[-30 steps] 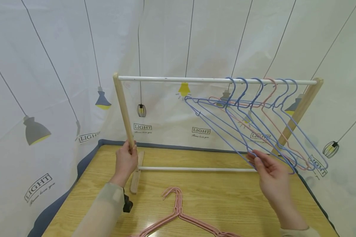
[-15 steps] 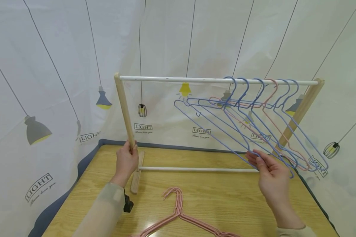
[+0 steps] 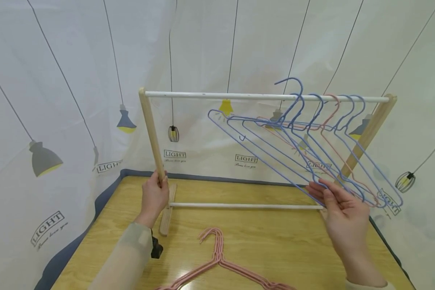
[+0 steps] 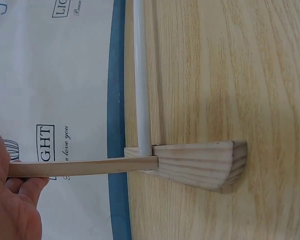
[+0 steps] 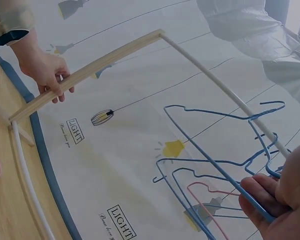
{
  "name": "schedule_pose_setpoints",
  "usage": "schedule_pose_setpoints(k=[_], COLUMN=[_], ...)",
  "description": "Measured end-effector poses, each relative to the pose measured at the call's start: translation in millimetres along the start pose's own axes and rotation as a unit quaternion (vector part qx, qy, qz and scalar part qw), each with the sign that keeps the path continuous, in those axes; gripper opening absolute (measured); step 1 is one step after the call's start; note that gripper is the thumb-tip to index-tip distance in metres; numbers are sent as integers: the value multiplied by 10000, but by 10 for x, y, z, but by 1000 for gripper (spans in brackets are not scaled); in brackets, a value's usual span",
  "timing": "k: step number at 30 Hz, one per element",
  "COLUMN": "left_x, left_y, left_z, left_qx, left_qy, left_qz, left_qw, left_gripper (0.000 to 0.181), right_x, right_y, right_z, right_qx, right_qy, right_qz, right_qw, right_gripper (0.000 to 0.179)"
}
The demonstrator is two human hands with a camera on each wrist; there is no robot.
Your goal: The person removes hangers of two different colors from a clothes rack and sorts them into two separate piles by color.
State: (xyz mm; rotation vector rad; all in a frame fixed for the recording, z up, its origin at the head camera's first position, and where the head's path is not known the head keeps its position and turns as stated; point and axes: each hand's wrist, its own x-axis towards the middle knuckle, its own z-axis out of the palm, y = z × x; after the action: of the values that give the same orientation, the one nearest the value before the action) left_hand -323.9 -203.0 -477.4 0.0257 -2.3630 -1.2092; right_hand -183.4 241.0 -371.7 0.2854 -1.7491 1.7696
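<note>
My left hand (image 3: 154, 197) grips the left wooden post (image 3: 150, 133) of a clothes rack low down. With thumb and fingers, my right hand (image 3: 346, 213) pinches a blue wire hanger (image 3: 283, 121) by its lower right corner. This hanger is tilted, its hook raised above the rack's white top rod (image 3: 203, 96); the right wrist view also shows the hook beyond the rod. Just to its right, several other blue hangers and one pink hanger (image 3: 334, 110) hang from the rod. Their lower right ends partly overlap behind my right hand.
Several pink hangers (image 3: 218, 257) lie stacked on the wooden table (image 3: 275, 241) in front of the rack. A white lower bar (image 3: 239, 206) joins the rack's sides near the tabletop, by the left wooden foot (image 4: 200, 162). A cloth printed with lamps (image 3: 76, 80) hangs behind.
The blue hanger in my right hand has risen, its hook coming up off the rod. My right hand has shifted slightly right and its wrist has turned a little. The left hand stays on the post.
</note>
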Motion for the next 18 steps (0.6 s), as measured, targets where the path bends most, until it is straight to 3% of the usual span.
schedule_pose_setpoints(k=[6, 14, 18], left_x=[8, 6, 14], left_y=[-8, -20, -16], left_z=[16, 30, 4], left_qx=[-64, -52, -38], left_qy=[-18, 3, -27], left_qz=[-47, -35, -16], left_qw=[10000, 10000, 10000], left_gripper=[28, 29, 29], right_x=[-70, -115, -143], right_y=[-31, -24, 26], right_z=[-159, -446, -595], right_qx=[-342, -6, -124], right_qy=[-271, -922, -1226], right_qz=[465, 498, 654], right_qw=[9980, 9945, 9902], right_gripper=[28, 31, 28])
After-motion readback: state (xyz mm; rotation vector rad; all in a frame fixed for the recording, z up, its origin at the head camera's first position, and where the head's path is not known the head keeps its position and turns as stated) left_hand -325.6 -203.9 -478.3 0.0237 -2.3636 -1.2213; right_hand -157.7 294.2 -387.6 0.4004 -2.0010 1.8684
